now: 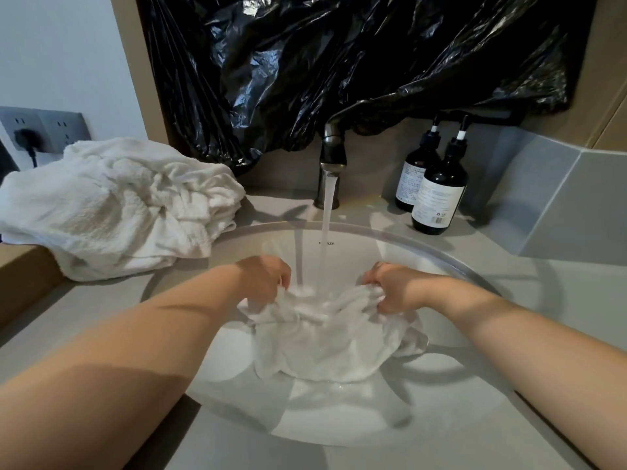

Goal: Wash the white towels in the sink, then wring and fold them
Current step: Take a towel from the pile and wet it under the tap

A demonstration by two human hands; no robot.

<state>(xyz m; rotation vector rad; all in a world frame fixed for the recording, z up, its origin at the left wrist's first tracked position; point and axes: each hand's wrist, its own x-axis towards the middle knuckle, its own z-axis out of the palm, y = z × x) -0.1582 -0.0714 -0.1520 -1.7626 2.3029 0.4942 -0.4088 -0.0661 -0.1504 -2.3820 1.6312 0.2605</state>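
Grey counter (559, 300), head cam: sink (339, 412) at its middle, tap (332, 154) running. Your L hand (263, 278) and R hand (395, 288) both have fingers clamped on wet towel (322, 347), bunched in basin under stream. Also towel pile (115, 205) on counter's back-left corner.

Your left hand (263, 278) sits just left of the water stream (328, 225), fingers curled down and pinching a bunch of the wet towel (322, 340). Your right hand (395, 288) sits just right of the stream, knuckles up, fingers clenched on the cloth. Both bare forearms reach in toward the stream from the near corners. The hands are apart, with the stream between them.
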